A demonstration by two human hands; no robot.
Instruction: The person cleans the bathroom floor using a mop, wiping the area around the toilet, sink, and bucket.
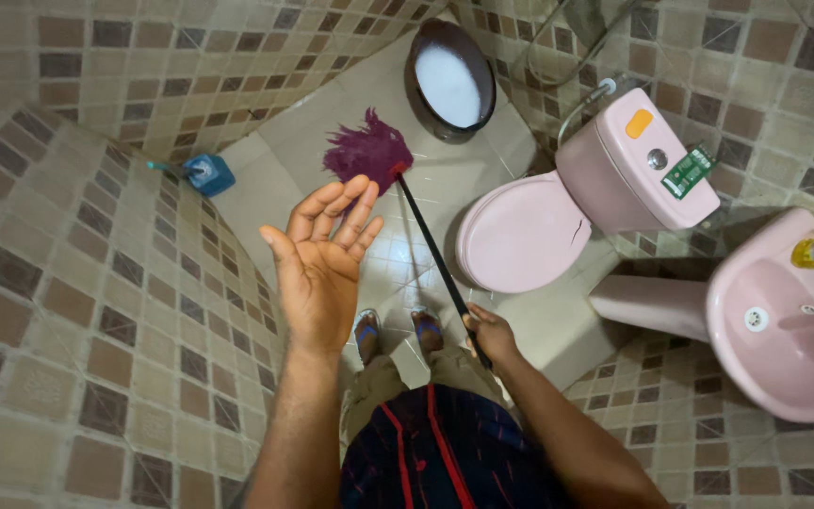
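Left hand: left hand (320, 259) raised at centre frame, palm up toward the camera, fingers spread, holding nothing and touching nothing.
Right hand: right hand (490, 332) at lower centre, fingers wrapped around the near end of the mop handle.
Mop: mop (431, 245) with a thin black handle running from the right hand up and left; its purple fringed head rests on the floor at upper centre.
Floor: pale tiled floor (303, 141) in the middle of the frame; two sandalled feet stand on it just left of the right hand.
Bucket: dark bucket (451, 80) holding white foamy water, top centre, just right of the mop head.
Toilet: pink toilet (529, 231), lid shut, right of the handle.
Basin: pink basin (784, 320) at the right edge.
Brush holder: blue brush holder (207, 173) at upper left, against the wall.
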